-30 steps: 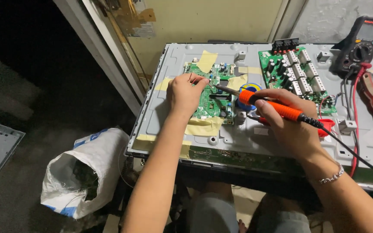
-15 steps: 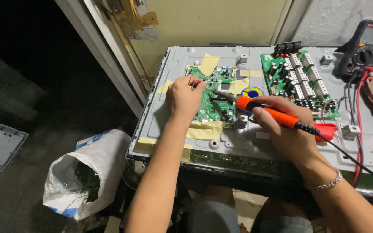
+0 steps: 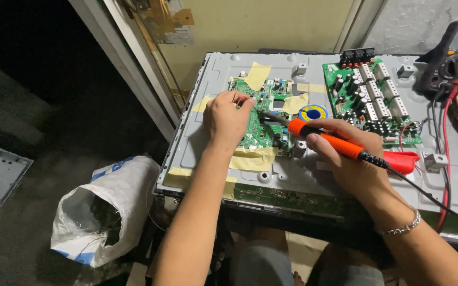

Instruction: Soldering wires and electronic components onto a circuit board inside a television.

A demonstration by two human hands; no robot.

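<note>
Orange soldering iron (image 3: 328, 140) has edged nearer the circuit board (image 3: 263, 114).

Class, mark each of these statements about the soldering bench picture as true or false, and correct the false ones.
1. The right hand holds an orange-handled soldering iron. True.
2. The left hand rests on the small green circuit board. True.
3. The small board is fixed to the metal panel with red clips. False: strips of yellowish tape hold it.
4. The multimeter lies at the panel's left edge. False: it sits at the far right.
5. A white sack lies on the floor to the left of the bench. True.
6. The right wrist is bare. False: it wears a silver bracelet.
</note>
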